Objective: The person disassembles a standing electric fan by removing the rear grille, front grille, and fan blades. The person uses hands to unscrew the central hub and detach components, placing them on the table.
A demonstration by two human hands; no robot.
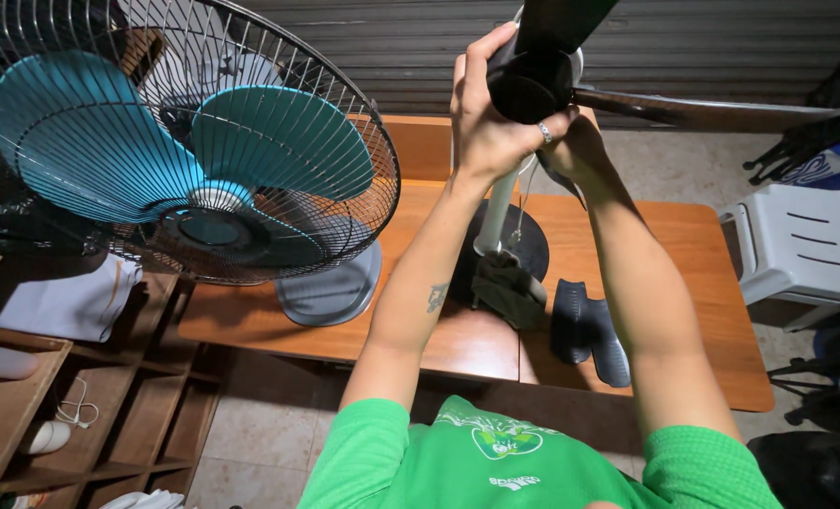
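Both my hands are raised in front of the camera and grip the black motor head (533, 80) of a stripped fan. My left hand (486, 113) wraps the near side of it. My right hand (570, 141), wearing a ring, clasps it from below and is partly hidden. A white pole (497, 212) runs down from the head to a round dark base (533, 250) on the wooden table (684, 283). A long dark blade (712, 111) sticks out to the right of the head.
A whole fan with teal blades (184, 151) in a wire cage stands at the table's left, on a grey base (330, 287). Two dark plastic pieces (587, 330) lie on the table. Wooden shelving (71, 405) is lower left, a white plastic chair (801, 250) at right.
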